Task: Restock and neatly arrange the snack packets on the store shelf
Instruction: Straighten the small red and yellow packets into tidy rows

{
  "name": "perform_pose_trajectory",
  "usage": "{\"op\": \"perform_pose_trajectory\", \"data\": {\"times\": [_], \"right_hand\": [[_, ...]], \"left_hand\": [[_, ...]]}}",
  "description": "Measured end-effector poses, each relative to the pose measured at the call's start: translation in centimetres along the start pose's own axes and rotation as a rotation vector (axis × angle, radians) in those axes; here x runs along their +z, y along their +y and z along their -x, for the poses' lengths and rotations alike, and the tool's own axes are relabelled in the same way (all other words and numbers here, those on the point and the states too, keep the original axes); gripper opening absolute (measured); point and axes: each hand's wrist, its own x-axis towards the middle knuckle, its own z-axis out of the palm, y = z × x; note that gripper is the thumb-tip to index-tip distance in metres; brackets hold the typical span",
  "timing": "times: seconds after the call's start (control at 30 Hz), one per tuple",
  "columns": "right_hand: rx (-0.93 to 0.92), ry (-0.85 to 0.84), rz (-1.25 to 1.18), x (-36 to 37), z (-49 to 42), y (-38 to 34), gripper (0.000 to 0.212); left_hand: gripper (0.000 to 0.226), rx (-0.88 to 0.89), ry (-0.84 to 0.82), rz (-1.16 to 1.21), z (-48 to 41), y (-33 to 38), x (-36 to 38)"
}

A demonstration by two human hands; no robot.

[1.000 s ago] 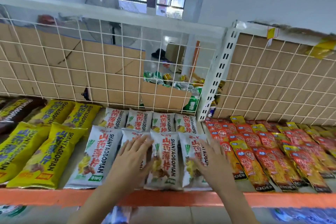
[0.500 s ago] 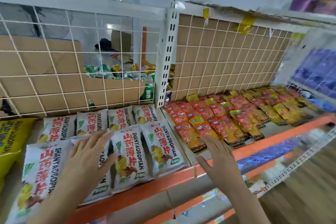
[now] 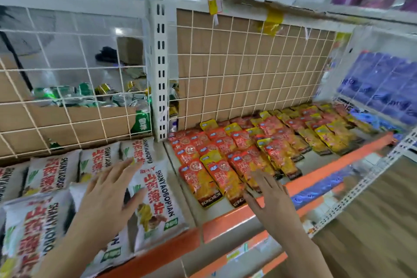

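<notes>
Both bare forearms reach forward from below. The left hand (image 3: 110, 194) lies flat, palm down, fingers straight and fanned toward the upper right, thumb out to the right. The right hand (image 3: 272, 198) is also palm down, fingers straight and spread, pointing up and left, well apart from the left.

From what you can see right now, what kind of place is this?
Probably a retail store aisle: rows of white snack packets and red snack packets lie on an orange-edged shelf backed by a white wire grid.

White packets (image 3: 155, 201), red-yellow packets (image 3: 209, 178), orange shelf edge (image 3: 228, 224).
</notes>
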Motion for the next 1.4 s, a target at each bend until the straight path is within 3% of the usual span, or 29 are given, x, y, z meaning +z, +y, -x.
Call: {"op": "perform_pose_trajectory", "data": {"times": [0.33, 0.57, 0.67, 0.93, 1.07, 1.27, 1.4], "right_hand": [[-0.149, -0.095, -0.040, -1.0, -7.4, 6.8, 0.079], [-0.220, -0.209, -0.037, -1.6, -9.9, 8.2, 0.071], [-0.227, -0.222, -0.042, -1.2, -10.4, 8.4, 0.059], [-0.196, -0.182, -0.063, -0.5, -10.5, 8.3, 0.077], [-0.160, -0.221, 0.007, -1.2, -11.1, 9.3, 0.053], [-0.129, -0.159, 0.012, -2.2, -13.6, 11.1, 0.039], [-0.134, -0.175, 0.083, -2.3, -16.6, 12.4, 0.035]], "left_hand": [[0.049, -0.136, 0.019, 0.072, -4.3, 6.9, 3.7], [0.049, -0.211, -0.013, 0.065, -5.3, 9.9, 5.3], [0.062, -0.185, -0.002, 0.033, -5.7, 9.8, 5.3], [0.052, -0.133, -0.043, 0.061, -8.2, 9.5, 6.4], [0.056, -0.064, -0.080, 0.131, -9.6, 10.4, 7.1], [0.050, -0.014, -0.132, 0.163, -11.4, 12.0, 8.6], [0.054, -0.073, -0.230, 0.032, -13.0, 13.0, 9.7]]}}
